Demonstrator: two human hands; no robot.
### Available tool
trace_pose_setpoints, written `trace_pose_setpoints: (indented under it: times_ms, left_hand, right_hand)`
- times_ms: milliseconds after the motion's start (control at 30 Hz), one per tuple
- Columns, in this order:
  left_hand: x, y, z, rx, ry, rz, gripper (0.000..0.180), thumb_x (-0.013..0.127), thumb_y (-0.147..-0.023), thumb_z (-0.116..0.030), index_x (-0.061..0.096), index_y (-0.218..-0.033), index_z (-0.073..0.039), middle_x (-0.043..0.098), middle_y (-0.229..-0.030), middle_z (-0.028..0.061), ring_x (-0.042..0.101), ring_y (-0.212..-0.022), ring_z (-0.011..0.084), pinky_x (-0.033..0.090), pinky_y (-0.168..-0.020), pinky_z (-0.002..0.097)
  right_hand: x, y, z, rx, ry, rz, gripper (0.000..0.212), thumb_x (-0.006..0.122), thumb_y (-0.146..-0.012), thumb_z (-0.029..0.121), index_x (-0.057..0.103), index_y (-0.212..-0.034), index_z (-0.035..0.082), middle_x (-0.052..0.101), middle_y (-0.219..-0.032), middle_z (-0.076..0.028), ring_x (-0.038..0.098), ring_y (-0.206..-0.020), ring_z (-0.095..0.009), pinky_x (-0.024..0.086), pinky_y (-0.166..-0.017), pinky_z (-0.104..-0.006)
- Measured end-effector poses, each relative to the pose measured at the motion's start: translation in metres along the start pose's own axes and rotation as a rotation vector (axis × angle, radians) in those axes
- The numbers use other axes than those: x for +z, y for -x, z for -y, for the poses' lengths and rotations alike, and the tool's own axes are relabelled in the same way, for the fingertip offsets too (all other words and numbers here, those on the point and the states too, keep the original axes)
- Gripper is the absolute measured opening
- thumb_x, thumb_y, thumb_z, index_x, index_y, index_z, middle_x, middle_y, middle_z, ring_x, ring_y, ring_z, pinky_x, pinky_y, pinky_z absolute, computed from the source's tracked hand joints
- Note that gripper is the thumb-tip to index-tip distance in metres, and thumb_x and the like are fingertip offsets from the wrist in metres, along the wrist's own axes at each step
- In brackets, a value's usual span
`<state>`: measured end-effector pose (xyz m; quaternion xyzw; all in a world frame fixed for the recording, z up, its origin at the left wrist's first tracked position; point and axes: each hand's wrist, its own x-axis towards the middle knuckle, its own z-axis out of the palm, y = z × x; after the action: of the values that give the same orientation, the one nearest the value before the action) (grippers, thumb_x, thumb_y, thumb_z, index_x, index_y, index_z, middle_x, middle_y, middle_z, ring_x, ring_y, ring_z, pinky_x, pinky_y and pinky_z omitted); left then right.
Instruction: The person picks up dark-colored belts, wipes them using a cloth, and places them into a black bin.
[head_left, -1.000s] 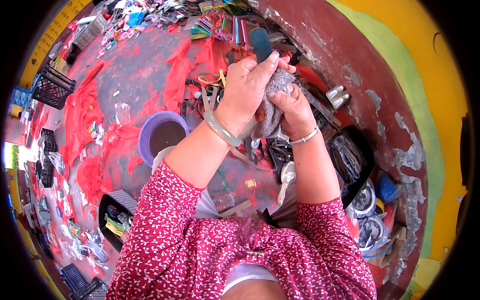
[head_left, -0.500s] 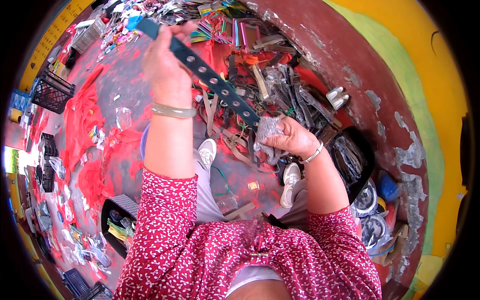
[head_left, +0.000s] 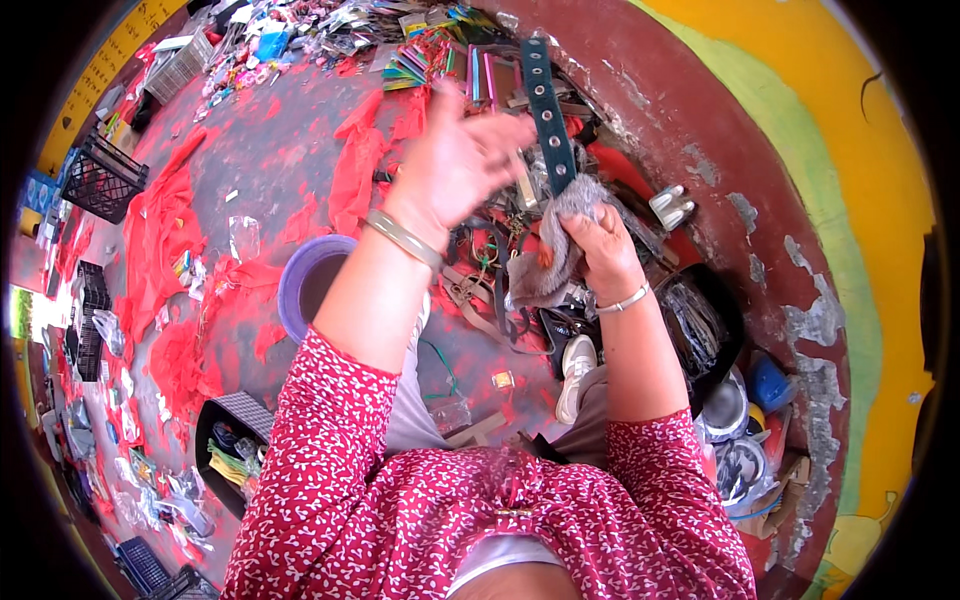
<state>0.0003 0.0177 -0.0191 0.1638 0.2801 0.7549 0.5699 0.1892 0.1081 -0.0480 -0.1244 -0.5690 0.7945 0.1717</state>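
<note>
A dark green belt (head_left: pixel 545 110) with a row of metal eyelets stands out beyond my right hand (head_left: pixel 604 242). That hand is closed round a furry grey cloth (head_left: pixel 555 250), and the belt's near end disappears into the cloth. How the cloth lies round the belt is hidden. Just left of the belt, my left hand (head_left: pixel 465 165) is raised with its fingers spread and nothing in it. It is somewhat blurred and appears apart from the belt.
Belts and straps (head_left: pixel 480 290) lie heaped on the floor ahead. A purple bucket (head_left: pixel 290 290) is beside my left forearm. Black bins stand at left (head_left: pixel 208 430) and right (head_left: pixel 735 340), near a peeling wall (head_left: pixel 740 215). White slippers (head_left: pixel 672 207) rest by the wall.
My left hand has let go of the belt and moved right and down. The belt has swung from slanting left to nearly upright; my right hand, with the cloth, has risen slightly. The purple bucket shows more.
</note>
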Motion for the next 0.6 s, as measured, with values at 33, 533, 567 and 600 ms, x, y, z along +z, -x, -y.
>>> trace_pose_setpoints:
  times_ms: [33,533,567,600]
  left_hand:
    - [0.018,0.004,0.014,-0.090,-0.131,0.020,0.068,0.034,-0.085,-0.059,0.054,-0.110,0.001,0.061,-0.100,0.0128,0.057,-0.088,0.0203,0.042,-0.085,0.0375]
    - [0.039,0.009,0.009,0.531,-0.139,-0.256,0.024,0.050,-0.088,-0.019,0.059,-0.081,0.002,0.063,-0.081,0.0130,0.059,-0.071,0.0155,0.045,-0.063,0.0251]
    - [0.041,0.009,0.006,0.589,-0.137,-0.316,0.026,0.048,-0.088,-0.022,0.059,-0.081,0.001,0.063,-0.081,0.0129,0.056,-0.063,0.0138,0.043,-0.060,0.0233]
    - [0.042,0.009,0.006,0.584,-0.135,-0.309,0.027,0.048,-0.088,-0.022,0.059,-0.081,0.001,0.064,-0.080,0.0134,0.056,-0.063,0.0137,0.043,-0.059,0.0228]
  right_hand:
    - [-0.003,-0.006,0.000,0.001,0.003,-0.003,0.022,0.055,-0.083,0.019,0.058,-0.084,-0.003,0.060,-0.068,-0.009,0.058,-0.058,-0.016,0.048,-0.055,-0.0269]
    - [0.023,0.007,0.003,0.161,0.081,0.072,0.021,0.059,-0.082,0.018,0.060,-0.076,-0.002,0.061,-0.063,-0.008,0.059,-0.054,-0.015,0.046,-0.051,-0.0257]
    - [0.025,0.008,0.000,0.212,-0.039,0.114,0.020,0.059,-0.082,0.017,0.060,-0.078,-0.002,0.061,-0.064,-0.008,0.059,-0.055,-0.015,0.046,-0.051,-0.0254]
    - [0.026,0.010,0.001,0.193,-0.047,0.101,0.018,0.059,-0.082,0.015,0.060,-0.079,-0.003,0.061,-0.065,-0.008,0.059,-0.055,-0.014,0.046,-0.051,-0.0254]
